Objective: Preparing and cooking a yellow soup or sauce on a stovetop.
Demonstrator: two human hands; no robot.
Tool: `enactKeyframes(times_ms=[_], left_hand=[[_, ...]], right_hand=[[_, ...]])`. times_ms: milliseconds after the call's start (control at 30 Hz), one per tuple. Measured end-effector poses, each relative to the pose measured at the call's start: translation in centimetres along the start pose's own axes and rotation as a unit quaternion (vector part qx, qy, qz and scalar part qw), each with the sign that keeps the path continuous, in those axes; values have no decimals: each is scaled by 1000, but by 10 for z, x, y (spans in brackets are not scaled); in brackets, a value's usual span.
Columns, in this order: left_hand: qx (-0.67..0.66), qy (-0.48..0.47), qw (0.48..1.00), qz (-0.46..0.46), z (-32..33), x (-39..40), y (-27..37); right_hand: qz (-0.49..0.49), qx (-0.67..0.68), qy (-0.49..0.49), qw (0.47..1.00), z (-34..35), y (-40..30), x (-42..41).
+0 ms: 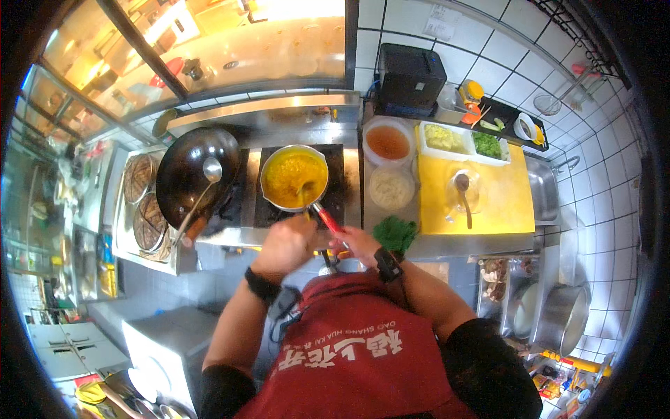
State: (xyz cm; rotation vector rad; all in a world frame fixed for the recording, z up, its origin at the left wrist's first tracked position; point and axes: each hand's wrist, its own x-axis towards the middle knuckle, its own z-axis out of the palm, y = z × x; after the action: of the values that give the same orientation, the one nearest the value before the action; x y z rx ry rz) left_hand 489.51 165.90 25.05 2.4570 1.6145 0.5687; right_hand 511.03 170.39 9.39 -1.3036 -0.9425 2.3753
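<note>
A metal saucepan (264, 186) sits over the stove burner, partly filled with a yellow-orange liquid (290, 173) that looks frothy. Its red handle (328, 219) slants towards me, and my right hand (361, 245) is wrapped around the far end of it. My left hand (290, 242) is closed in a fist around the shaft of a stirring utensil (305, 194). The utensil's lower end dips into the liquid near the pan's front rim, so its shape is partly hidden. Both wrists carry black bands.
Left of the pan stands a black wok (180, 173) with a ladle (212, 170) lying in it. To the right are tubs of brown liquid (387, 142) and pale food (392, 187), leafy greens (395, 234), and a yellow cutting board (502, 209) with a glass bowl (475, 196).
</note>
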Motion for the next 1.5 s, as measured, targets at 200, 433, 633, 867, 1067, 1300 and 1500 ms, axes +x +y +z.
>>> enactKeyframes(times_ms=[200, 433, 633, 867, 1067, 1300, 1500], left_hand=[[36, -84, 994, -65, -8, -4, 9], [36, 1, 997, -74, 5, -5, -12], [-32, 18, 999, 15, 0, -3, -13], [-8, 29, 997, -66, -18, -37, 0], [29, 85, 993, -73, -13, -100, -11], [-101, 10, 993, -62, -11, -99, 11], [-66, 15, 998, 1, 33, -56, -16]], right_hand=[[5, 6, 4, 1000, 4, -1, -9], [10, 6, 8, 1000, 3, 2, -4], [11, -3, 7, 1000, 5, -1, -9], [3, 19, 14, 1000, 2, 3, -11], [-3, 34, 24, 999, -3, 11, -13], [-8, 32, 25, 999, 7, 6, -15], [1, 26, 26, 999, 7, 6, -11]])
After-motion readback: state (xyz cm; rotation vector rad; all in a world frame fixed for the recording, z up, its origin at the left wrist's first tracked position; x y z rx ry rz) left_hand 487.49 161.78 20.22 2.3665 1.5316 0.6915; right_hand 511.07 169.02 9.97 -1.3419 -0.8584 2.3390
